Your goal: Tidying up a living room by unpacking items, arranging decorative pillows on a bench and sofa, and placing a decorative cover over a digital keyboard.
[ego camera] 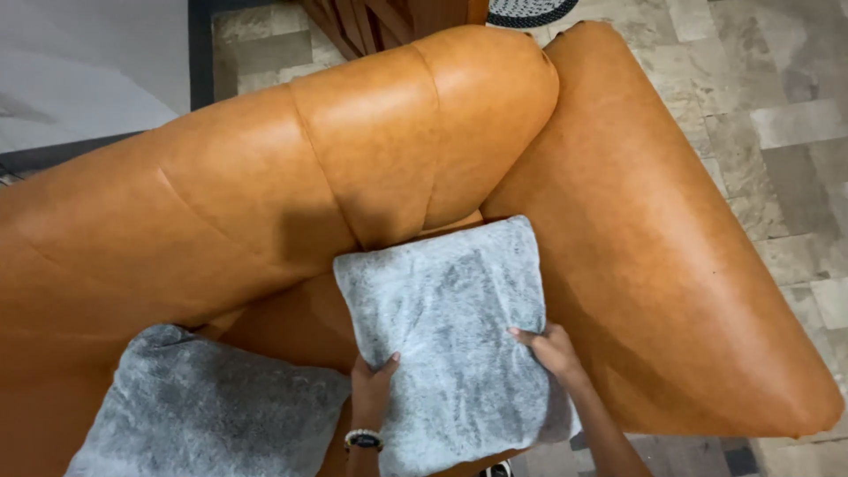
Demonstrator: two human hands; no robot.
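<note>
Both hands, left hand (373, 380) and right hand (552, 349), grip the grey furry cushion (446, 336) pressed into the tan leather sofa (371, 168) corner, beside a second grey cushion (208, 411) already lying flat.

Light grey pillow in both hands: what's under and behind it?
The light grey pillow rests on the tan leather sofa seat, top edge against the backrest. The seat directly beneath is covered, unseen.

Both hands, left hand (372, 382) and right hand (553, 350), on a grey furry cushion (446, 336) against a tan leather sofa (265, 177)
</note>
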